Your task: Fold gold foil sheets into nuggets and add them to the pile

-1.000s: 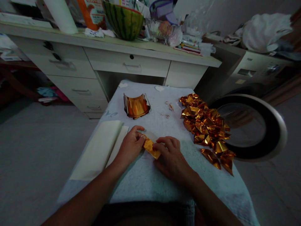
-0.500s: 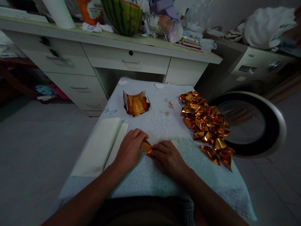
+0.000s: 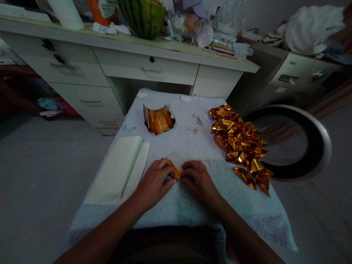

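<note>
Between my two hands, low over the cloth-covered table, is a small gold foil piece [image 3: 177, 172] with a pale translucent sheet [image 3: 176, 159] behind it. My left hand [image 3: 157, 179] pinches the foil's left part, the thumb stretched along its near side. The fingers of my right hand [image 3: 198, 180] are bent and pressed on its right end. A curved stack of gold foil sheets [image 3: 159, 120] stands beyond my left hand. Folded pale paper [image 3: 114, 170] lies to the left. Many folded gold pieces [image 3: 239, 137] are heaped at the right.
Small twisted scraps [image 3: 199, 121] lie near the table's middle. Behind stands a white desk [image 3: 170, 69] with drawers, holding a watermelon [image 3: 143, 16], plastic bags and an orange packet [image 3: 103, 11]. An open round washing machine door [image 3: 310, 143] stands close to the table's right side.
My left hand has moved slightly down and its thumb now shows apart from the fingers. My right hand has shifted a little right. More of the pale sheet shows behind the foil.
</note>
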Tool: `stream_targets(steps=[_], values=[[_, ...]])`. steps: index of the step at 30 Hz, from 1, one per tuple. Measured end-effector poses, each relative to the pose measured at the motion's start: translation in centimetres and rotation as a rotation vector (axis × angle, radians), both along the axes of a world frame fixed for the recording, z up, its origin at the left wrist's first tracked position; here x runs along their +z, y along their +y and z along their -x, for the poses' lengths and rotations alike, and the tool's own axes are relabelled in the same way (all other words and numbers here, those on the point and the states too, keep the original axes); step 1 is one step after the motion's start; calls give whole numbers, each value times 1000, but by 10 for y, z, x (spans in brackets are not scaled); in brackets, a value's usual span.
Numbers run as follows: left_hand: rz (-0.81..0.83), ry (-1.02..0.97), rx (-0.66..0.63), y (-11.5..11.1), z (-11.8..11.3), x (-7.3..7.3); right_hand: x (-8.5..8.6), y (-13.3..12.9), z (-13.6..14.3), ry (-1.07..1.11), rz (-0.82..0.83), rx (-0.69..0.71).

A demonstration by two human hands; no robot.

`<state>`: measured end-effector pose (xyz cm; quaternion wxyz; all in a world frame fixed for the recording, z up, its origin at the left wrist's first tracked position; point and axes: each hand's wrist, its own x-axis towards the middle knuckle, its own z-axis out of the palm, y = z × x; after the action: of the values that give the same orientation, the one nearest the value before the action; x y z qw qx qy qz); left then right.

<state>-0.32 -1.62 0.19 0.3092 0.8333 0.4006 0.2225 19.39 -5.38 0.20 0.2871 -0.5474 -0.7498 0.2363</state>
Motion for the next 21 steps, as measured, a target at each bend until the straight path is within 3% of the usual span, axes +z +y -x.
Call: stream_targets(steps=[21], values=[[-31,46,39,1,-7,-1,-3,8,7,-68,55,-155]])
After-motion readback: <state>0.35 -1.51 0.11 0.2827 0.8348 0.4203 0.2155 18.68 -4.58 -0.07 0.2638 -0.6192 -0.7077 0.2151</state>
